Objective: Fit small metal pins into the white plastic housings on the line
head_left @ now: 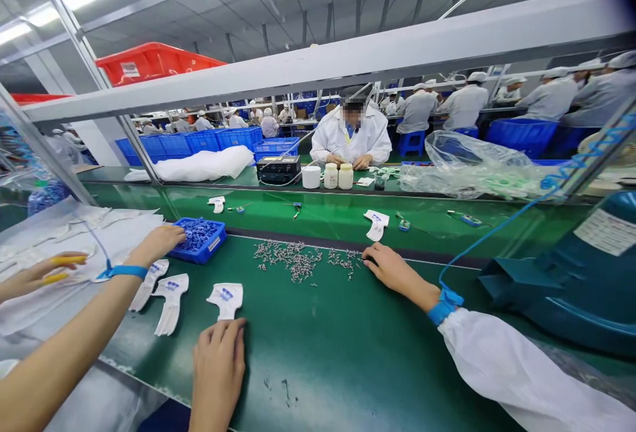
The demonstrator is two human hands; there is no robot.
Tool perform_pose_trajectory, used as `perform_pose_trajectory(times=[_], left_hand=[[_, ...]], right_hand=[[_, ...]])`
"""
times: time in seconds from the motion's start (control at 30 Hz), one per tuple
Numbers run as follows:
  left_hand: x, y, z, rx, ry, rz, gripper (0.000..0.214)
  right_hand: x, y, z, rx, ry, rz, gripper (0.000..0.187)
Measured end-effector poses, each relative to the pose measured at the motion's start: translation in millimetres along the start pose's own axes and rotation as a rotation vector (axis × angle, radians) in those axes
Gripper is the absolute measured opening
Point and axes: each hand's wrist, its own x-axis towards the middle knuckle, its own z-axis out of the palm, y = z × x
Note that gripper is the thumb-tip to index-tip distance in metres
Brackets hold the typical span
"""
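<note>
Your right hand [392, 270] lies open on the green table [318, 366], holding nothing. Its fingertips [370, 254] touch the side of a pile of small silver metal parts [291, 260], near the far edge of the table. Your left hand [218, 366] rests at the near edge, open with its fingers a bit curled. It is just below a white cut-out card [226, 299] with blue print. Two more white cards [163, 299] lie to its left. A blue tray of small blue parts [197, 240] sits at the far edge. A co-worker's bare arm [74, 329] reaches in from the left, and its hand [159, 243] is just beside the tray. Another hand [34, 273] with yellow finger covers is farther left.
</note>
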Motion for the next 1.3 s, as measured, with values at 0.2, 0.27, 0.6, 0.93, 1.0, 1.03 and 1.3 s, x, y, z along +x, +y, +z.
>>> perform_pose_trajectory(times=[0.2,0.27,0.6,0.93,1.0,1.03,1.3], left_hand=[[-36.5,40.5,5.8,-0.256,-0.017,0.251,0.030],[-47.6,67.9,8.5,-0.298,-0.032,0.318,0.036],[-56.1,210.4,1.3,-0.555,-0.154,0.271,0.034],[-31.6,179.4,-15.0,-0.743,-0.294,0.162,0.021],[-29.8,175.0,-10.6,-0.703,-0.298,0.204,0.031],[-29.2,173.7,-8.4,-0.690,-0.307,0.226,0.034],[-28.3,171.9,-0.3,-0.656,-0.369,0.273,0.032]], right_hand=[[-9.7,9.2,-10.9,-0.147,-0.050,0.056,0.023],[-15.4,11.6,-14.3,-0.171,-0.077,0.076,0.019],[-70.7,-26.9,-51.0,-0.048,-0.126,0.085,0.027],[-140.7,-85.4,-33.3,0.595,-0.317,0.166,0.013],[-138.2,-85.6,-27.2,0.541,-0.326,0.152,0.012],[-136.3,-85.5,-25.3,0.502,-0.325,0.145,0.012],[-127.6,-88.3,-13.7,0.387,-0.376,0.156,0.014]])
